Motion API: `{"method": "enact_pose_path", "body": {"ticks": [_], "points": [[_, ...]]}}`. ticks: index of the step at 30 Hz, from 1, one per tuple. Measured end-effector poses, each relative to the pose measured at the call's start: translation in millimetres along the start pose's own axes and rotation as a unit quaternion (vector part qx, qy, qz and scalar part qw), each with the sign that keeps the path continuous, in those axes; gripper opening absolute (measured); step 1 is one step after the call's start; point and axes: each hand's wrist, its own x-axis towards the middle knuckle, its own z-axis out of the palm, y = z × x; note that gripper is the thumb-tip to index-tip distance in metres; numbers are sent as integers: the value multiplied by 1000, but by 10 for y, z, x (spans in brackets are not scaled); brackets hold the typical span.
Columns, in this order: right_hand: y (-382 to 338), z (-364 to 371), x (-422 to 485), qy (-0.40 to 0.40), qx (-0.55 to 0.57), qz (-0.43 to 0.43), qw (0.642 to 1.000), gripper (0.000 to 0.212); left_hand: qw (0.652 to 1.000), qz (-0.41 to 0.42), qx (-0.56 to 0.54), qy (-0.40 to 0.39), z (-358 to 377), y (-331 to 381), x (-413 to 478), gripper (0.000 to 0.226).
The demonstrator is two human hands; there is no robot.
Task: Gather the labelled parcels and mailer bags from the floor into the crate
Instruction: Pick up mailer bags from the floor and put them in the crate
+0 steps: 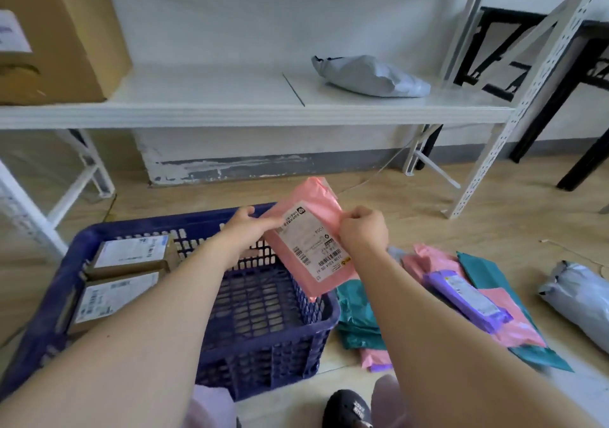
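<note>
A pink mailer bag (313,230) with a white shipping label hangs over the far right corner of the blue plastic crate (263,312). My left hand (245,225) pinches its left edge, and my right hand (362,228) grips its right edge. Two labelled cardboard parcels (130,253) (113,297) lie in the left part of the crate. On the floor to the right lie a purple mailer (468,297), a second pink mailer (514,322), teal mailers (356,319) and a grey mailer bag (580,296).
A white metal shelf (230,108) stands behind the crate, bearing a large cardboard box (59,39) at left and a grey mailer (369,76). Black table legs (560,98) stand at the back right. My shoe (349,409) is at the bottom.
</note>
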Motion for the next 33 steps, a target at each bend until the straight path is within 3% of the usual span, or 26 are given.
{"method": "enact_pose_path", "body": {"ticks": [3,6,8,11,14,18,21,24,28,33], "points": [[-15,465,-77,-20,125,81,989,23,997,-37,-52,44,-337,-107,26,84],[3,934,-209,-74,231,179,954,27,993,-109,-32,5,-656,-272,-25,76],[30,1173,-251,-131,237,183,945,30,988,-149,7,-37,-812,-360,-80,62],[36,1516,-317,-197,190,200,941,25,986,-164,31,-30,-1075,-491,-98,44],[9,1767,-400,-262,173,219,924,45,986,-153,71,5,-1276,-617,-56,44],[2,1974,-456,-333,105,175,921,43,962,-145,221,69,-1477,-773,-3,45],[37,1959,-419,-346,121,140,920,47,938,-140,307,81,-1624,-875,12,27],[74,1900,-425,-404,80,91,907,46,905,-125,404,43,-1730,-1061,80,26],[122,2020,-555,-489,-86,-4,868,27,867,-110,486,-28,-1738,-1219,123,22],[267,2288,-723,-503,-208,-46,837,14,811,-152,557,-95,-1691,-1372,129,29]]}}
